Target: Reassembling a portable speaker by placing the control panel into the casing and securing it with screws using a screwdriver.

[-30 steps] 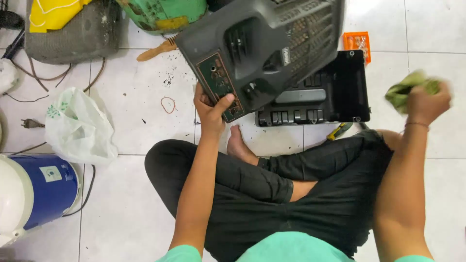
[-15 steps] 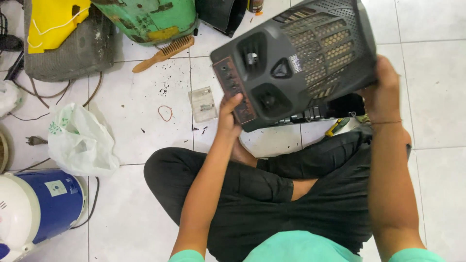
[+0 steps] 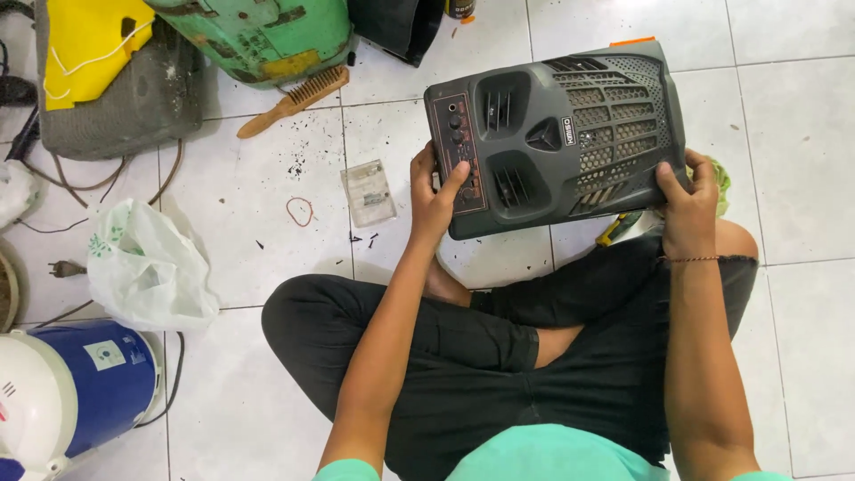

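Gripping the grey speaker panel point(image 3: 561, 134) between both hands, I have my left hand point(image 3: 434, 198) clasping its control-strip end and my right hand point(image 3: 684, 198) its grille end.

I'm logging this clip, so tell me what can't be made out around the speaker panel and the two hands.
Head view only:
- Green cloth: mostly hidden behind the right hand.
- Speaker panel back: faces away.
- Yellow-handled tool: the panel covers its tip.
- Left hand palm: hidden against the panel's edge.
- Blue-and-white appliance: cut off by the frame's edge.
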